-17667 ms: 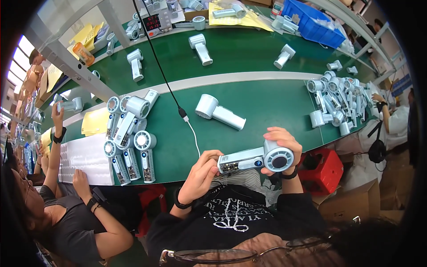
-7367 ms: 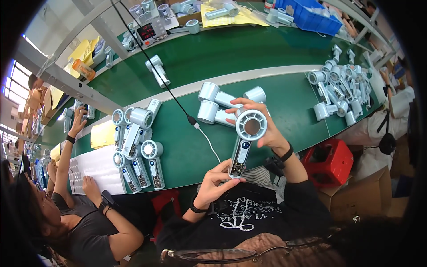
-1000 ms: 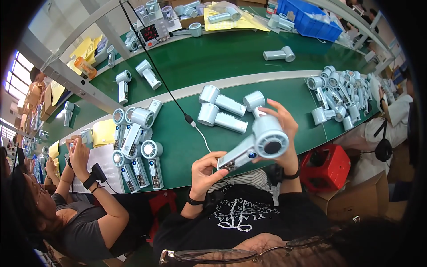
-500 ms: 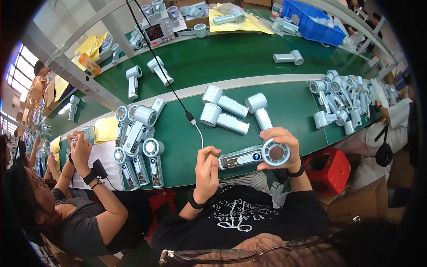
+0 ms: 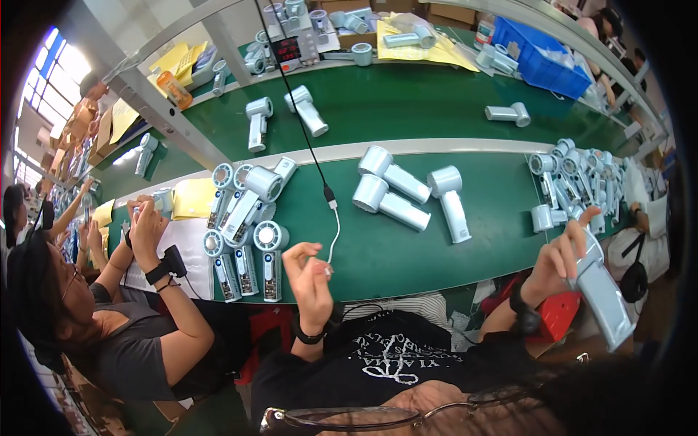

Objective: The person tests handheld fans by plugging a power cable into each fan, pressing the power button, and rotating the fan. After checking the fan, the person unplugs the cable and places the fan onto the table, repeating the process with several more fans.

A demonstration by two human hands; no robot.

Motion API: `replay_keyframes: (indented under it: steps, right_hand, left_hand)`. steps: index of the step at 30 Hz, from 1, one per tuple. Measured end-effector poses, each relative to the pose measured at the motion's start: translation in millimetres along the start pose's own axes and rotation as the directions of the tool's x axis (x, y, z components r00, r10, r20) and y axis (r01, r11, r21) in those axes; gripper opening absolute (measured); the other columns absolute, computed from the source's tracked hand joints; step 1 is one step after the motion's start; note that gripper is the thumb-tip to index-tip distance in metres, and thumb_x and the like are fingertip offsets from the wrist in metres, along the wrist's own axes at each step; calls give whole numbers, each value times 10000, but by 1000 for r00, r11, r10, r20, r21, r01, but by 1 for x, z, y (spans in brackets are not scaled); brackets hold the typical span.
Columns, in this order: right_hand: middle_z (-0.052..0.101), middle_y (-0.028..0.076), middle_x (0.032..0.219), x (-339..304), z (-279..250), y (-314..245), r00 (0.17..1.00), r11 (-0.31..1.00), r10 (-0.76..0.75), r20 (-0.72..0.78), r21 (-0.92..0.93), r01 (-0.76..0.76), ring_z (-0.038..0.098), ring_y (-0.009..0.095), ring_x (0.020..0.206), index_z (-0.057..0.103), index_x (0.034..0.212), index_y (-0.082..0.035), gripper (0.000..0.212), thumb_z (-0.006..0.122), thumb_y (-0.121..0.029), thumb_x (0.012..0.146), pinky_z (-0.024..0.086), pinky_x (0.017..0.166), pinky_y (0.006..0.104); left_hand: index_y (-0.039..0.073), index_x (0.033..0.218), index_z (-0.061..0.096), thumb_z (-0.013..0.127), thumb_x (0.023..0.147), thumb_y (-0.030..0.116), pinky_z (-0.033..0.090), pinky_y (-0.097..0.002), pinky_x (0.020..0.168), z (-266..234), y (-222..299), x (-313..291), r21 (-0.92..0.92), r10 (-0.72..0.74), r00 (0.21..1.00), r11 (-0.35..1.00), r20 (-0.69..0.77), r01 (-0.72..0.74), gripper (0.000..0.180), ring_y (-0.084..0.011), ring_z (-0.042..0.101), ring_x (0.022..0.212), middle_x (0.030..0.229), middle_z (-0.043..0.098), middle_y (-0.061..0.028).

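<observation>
My left hand (image 5: 309, 291) pinches the plug end of a short white cable (image 5: 337, 236) above the table's front edge. That cable hangs from a black cord (image 5: 314, 156) that comes down from overhead. Off to the right, my right hand (image 5: 556, 265) grips a pale blue handheld fan (image 5: 605, 298) by its head end, its smooth handle slanting down past the table edge. Three similar fans lie in the middle: one fan (image 5: 392, 174), another close beside it (image 5: 391, 203), and a third fan (image 5: 452, 203) to their right.
Fans with exposed circuit boards form a group (image 5: 247, 203) on the left. A large heap of fans (image 5: 578, 174) covers the table's right end. A co-worker (image 5: 131, 320) sits at my left. A metal rail (image 5: 480, 147) crosses behind; a red stool (image 5: 556, 316) stands below right.
The fan has left the spot before my chest and swung right in my right hand, turned over and apart from the cable. My left hand has shifted left, still holding the plug.
</observation>
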State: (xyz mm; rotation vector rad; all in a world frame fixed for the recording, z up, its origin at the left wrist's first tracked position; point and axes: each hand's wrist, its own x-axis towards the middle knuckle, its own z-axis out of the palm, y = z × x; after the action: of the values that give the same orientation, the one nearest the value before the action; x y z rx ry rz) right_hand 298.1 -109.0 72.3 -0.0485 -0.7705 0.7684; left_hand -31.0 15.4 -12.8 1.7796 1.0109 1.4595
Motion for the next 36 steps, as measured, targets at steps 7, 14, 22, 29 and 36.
replay_keyframes:
  steps: [7, 14, 22, 29, 36]
  right_hand:
    - [495, 126, 930, 38, 13, -3, 841, 342, 267, 471, -862, 374, 527, 209, 757, 176, 1446, -65, 938, 763, -160, 721, 454, 661, 340]
    - [548, 185, 1043, 62, 7, 41, 973, 855, 157, 167, -516, -49, 591, 258, 857, 93, 1471, -71, 1047, 801, -187, 709, 490, 748, 399]
    - [577, 84, 954, 203, -174, 187, 903, 85, 258, -343, -923, -374, 584, 141, 848, 452, 1203, -39, 657, 806, -311, 721, 482, 706, 268]
    - [653, 106, 853, 263, -313, 247, 814, -317, 406, -416, -899, -301, 621, 183, 803, 631, 930, -7, 546, 815, -445, 659, 500, 705, 326]
    - [644, 155, 987, 246, -238, 364, 669, -470, 738, 86, -646, 601, 602, 340, 923, 673, 993, -61, 596, 678, -592, 722, 465, 868, 415]
  left_hand:
    - [-58, 741, 513, 389, 982, 81, 401, -260, 629, 11, -16, -13, 76, 49, 993, 995, 110, -58, 305, -198, 515, 850, 1071, 410, -143]
    - [-44, 783, 516, 378, 1001, 110, 390, -247, 584, 9, -6, 5, -88, -116, 970, 986, 215, 138, 301, -129, 474, 656, 906, 506, -109]
    - [-21, 899, 522, 401, 1016, 174, 388, -245, 614, -11, -21, -12, -402, -276, 779, 733, 562, 550, 258, -126, 463, 648, 735, 520, -53]
    - [-16, 908, 554, 454, 985, 116, 408, -258, 685, -11, -17, -4, -236, -170, 854, 918, 491, 319, 183, -148, 505, 732, 801, 537, -67]
    - [-24, 903, 567, 464, 968, 82, 415, -271, 688, -17, -17, 2, -229, -124, 856, 935, 503, 269, 161, -187, 525, 759, 849, 565, -91]
